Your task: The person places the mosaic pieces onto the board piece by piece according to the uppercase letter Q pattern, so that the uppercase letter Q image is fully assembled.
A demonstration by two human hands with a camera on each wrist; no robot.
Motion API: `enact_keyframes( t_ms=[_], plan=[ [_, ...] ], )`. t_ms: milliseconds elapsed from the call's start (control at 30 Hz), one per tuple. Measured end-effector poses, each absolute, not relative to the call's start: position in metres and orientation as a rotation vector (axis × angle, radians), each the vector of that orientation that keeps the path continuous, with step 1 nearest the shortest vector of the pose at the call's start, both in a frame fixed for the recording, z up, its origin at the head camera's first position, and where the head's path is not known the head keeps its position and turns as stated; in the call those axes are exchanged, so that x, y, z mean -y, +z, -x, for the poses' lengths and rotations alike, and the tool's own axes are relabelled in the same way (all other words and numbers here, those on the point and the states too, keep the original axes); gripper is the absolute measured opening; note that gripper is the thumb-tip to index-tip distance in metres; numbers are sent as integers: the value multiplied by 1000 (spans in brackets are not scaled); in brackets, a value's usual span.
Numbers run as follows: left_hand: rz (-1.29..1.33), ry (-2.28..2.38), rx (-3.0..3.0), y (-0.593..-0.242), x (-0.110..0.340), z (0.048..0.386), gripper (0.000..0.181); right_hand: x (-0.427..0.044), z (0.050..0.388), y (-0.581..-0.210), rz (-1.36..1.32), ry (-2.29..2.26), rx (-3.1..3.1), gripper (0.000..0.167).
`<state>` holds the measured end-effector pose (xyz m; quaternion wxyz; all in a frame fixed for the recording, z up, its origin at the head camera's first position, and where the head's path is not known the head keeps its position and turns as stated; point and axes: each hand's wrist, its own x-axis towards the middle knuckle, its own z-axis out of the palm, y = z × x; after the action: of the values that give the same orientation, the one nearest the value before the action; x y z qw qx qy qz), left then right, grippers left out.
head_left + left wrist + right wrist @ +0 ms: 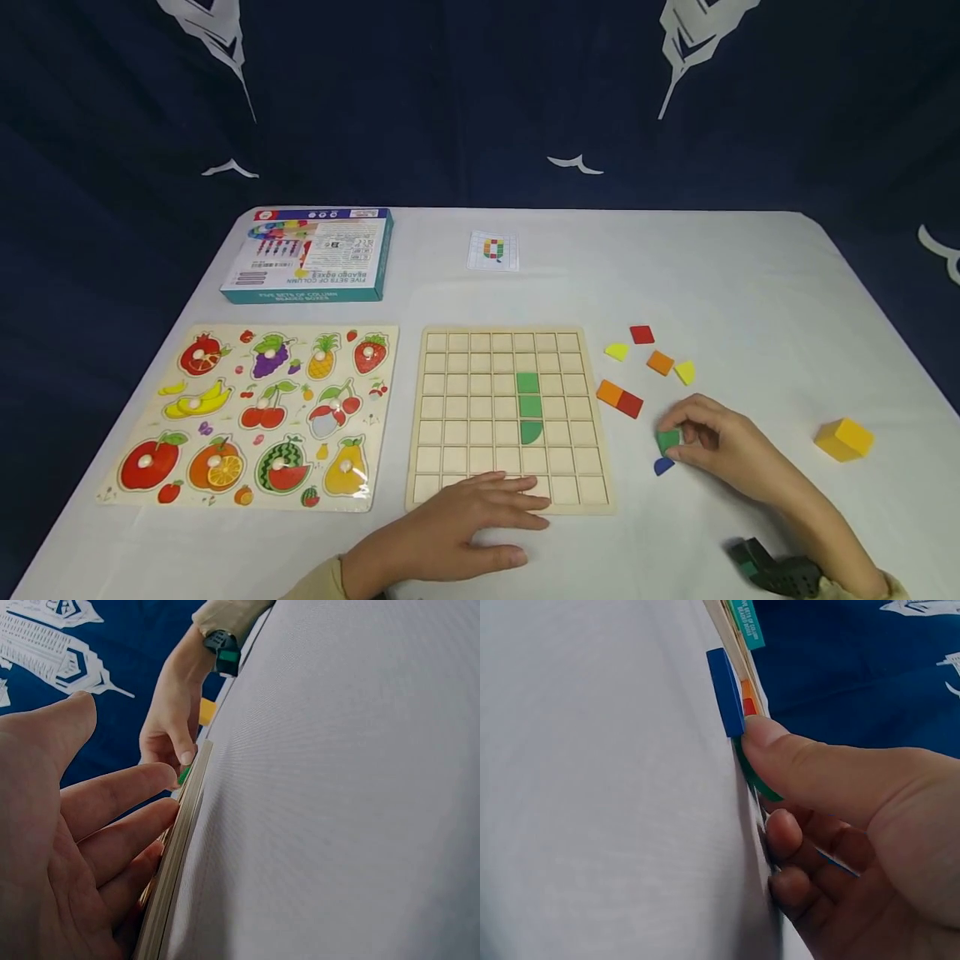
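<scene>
My right hand (720, 446) pinches a green piece (667, 440) between thumb and fingers, low over the table right of the wooden grid board (609, 467). Its rounded edge (760, 781) shows below the thumb in the right wrist view. A blue half-round piece (663, 467) lies close beside it. With fingers spread and nearly straight, my left hand (480, 527) rests over the board's front edge. Two green squares (529, 395) and a green rounded piece (531, 432) sit in one column of the board's cells.
Red (642, 334), orange (660, 362) and yellow (617, 352) pieces lie right of the board. A yellow block (844, 439) stands farther right. On the left are a fruit puzzle (292, 475) and a box (307, 258). A pattern card (492, 251) lies behind the board.
</scene>
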<state>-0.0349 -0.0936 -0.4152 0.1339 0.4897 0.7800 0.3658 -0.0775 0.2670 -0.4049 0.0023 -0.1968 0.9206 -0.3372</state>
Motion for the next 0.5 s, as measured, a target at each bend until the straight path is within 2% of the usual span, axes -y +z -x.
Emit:
enact_keyframes(
  t_ms=[200,367,500],
  plan=[
    [-1443,1031,-2276,-417,93,31,37,-262,74,-397,474,-829,-2884,33],
    [-1448,1030,-2283,-417,93,34,37,-261,78,-389,604,-873,-2915,35],
    [-1448,1031,-2287,-415,93,36,36,-247,87,-384,700,-1060,-2864,30]
  ],
)
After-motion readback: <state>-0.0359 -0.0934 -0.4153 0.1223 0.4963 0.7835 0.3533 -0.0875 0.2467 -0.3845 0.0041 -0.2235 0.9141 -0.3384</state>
